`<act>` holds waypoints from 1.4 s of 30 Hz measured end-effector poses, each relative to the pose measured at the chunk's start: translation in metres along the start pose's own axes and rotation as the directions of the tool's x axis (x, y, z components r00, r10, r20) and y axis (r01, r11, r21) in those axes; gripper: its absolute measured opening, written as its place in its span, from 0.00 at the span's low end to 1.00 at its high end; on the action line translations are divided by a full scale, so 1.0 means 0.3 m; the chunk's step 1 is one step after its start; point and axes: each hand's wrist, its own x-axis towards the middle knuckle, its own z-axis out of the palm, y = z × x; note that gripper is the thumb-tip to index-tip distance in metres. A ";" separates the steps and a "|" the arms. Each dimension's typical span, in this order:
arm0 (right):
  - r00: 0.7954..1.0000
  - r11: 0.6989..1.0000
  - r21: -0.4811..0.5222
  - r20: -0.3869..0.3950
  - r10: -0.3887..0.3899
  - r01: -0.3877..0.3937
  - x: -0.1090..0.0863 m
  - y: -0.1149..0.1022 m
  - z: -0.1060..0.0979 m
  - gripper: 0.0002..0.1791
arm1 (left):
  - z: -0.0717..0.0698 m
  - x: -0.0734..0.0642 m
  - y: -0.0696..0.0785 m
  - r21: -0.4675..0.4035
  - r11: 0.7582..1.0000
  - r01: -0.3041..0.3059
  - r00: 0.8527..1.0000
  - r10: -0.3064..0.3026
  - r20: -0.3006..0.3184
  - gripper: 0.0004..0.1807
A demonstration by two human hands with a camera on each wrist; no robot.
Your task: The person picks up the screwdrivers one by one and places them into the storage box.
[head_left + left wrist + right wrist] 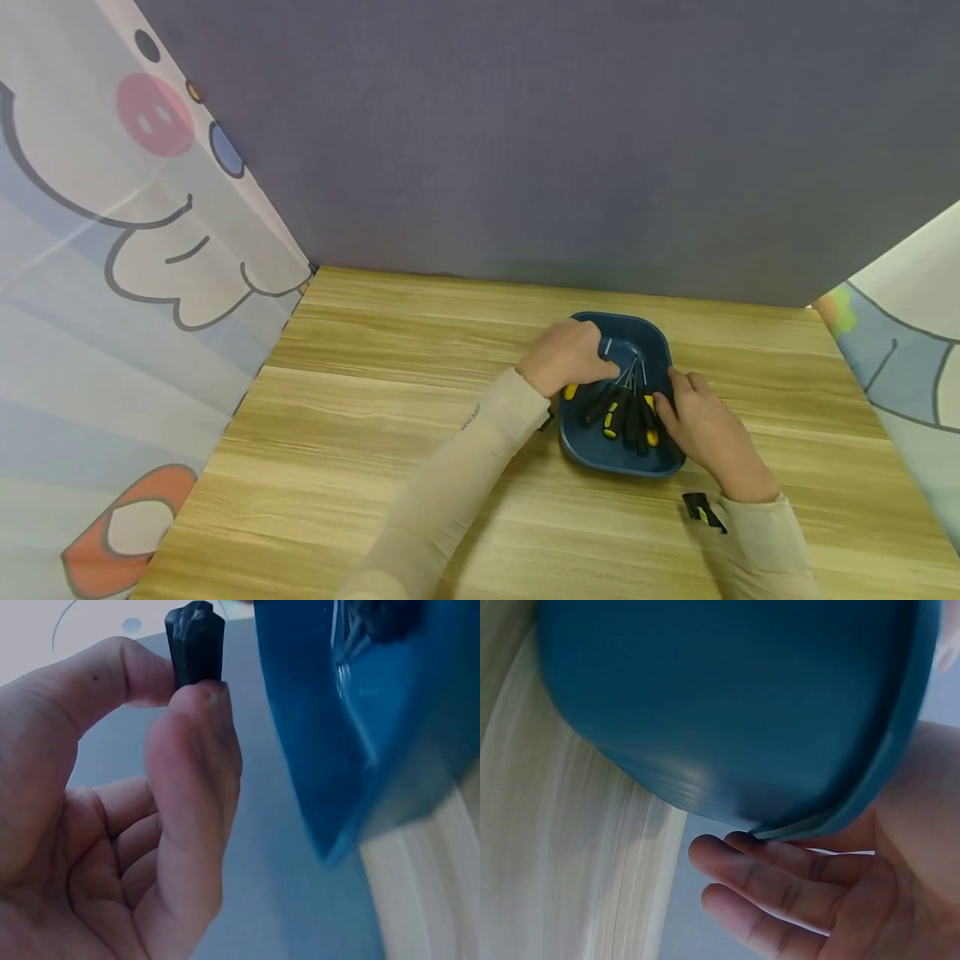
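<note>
A dark blue plastic basin (pixel 618 471) stands on the wooden table, holding several screwdrivers (pixel 632 417) with black and yellow handles and thin metal shafts pointing away from me. My left hand (pixel 562 358) is over the basin's left rim. Between its thumb and index finger it pinches the black handle of a screwdriver (pixel 196 645), the rest of which is hidden in the left wrist view. On the right side my right hand (pixel 708 425) holds the basin's rim, thumb over the edge and fingers along the outer wall, as the right wrist view also shows.
The wooden table (pixel 360 400) extends to both sides of the basin. Behind it rises a grey panel (pixel 555 150). Cartoon-printed curtains (pixel 67 275) hang at left and right. Black straps (pixel 703 510) show at my wrists.
</note>
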 end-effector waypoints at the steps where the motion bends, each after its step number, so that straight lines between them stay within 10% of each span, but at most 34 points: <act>1: 1.000 1.000 0.000 -0.003 -0.002 0.002 0.001 0.001 0.000 0.29 | 0.007 0.012 0.011 0.007 1.000 0.001 1.000 -0.001 0.004 0.29; 24: 0.999 1.000 0.009 -0.030 -0.016 0.016 0.008 0.014 0.011 0.27 | 0.177 0.120 0.097 0.103 0.991 0.086 0.981 -0.102 0.163 0.16; 42: 1.000 1.000 0.028 -0.010 -0.006 0.006 0.007 0.027 0.005 0.28 | 0.197 0.129 0.123 0.190 0.980 0.058 0.982 -0.090 0.166 0.13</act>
